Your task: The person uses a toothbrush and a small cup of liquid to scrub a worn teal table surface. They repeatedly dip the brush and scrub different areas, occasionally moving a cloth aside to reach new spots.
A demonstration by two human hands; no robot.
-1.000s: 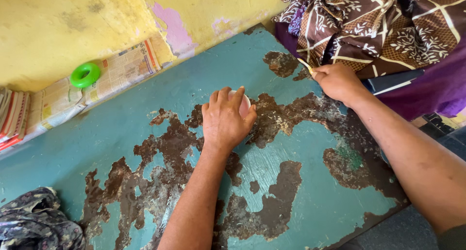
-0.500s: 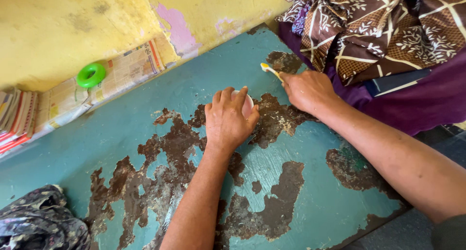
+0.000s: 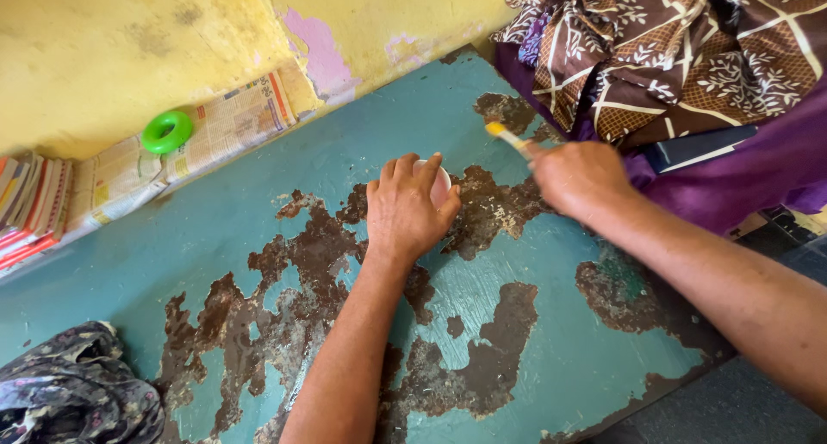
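The tabletop [image 3: 534, 358] in front of me is teal, with the paint peeled away in big brown rust patches, and it runs up to a yellow wall [image 3: 112, 48]. At the far right lies a heap of brown patterned cloth [image 3: 680, 48] on purple fabric [image 3: 758, 177]; a dark floral cloth [image 3: 69, 392] sits at the near left corner.

Along the wall a folded newspaper [image 3: 215, 134] lies flat, its columns of small print and a red strip just visible (too small to read), with a bright green ring [image 3: 167, 130] on it and a stack of red-edged books [image 3: 30, 207] to its left.

My left hand [image 3: 405, 211] is cupped over a small pale pink cup [image 3: 439, 186], gripping it against the tabletop. My right hand [image 3: 577, 177] is closed around a thin stick with a yellow tip [image 3: 498, 131], which is blurred and held just right of the cup, not touching it.

The risk I judge: the cup is light and the surface flaky, so a hard poke from the stick could tip it or skid it off my grip, and loose paint flakes could fall in.
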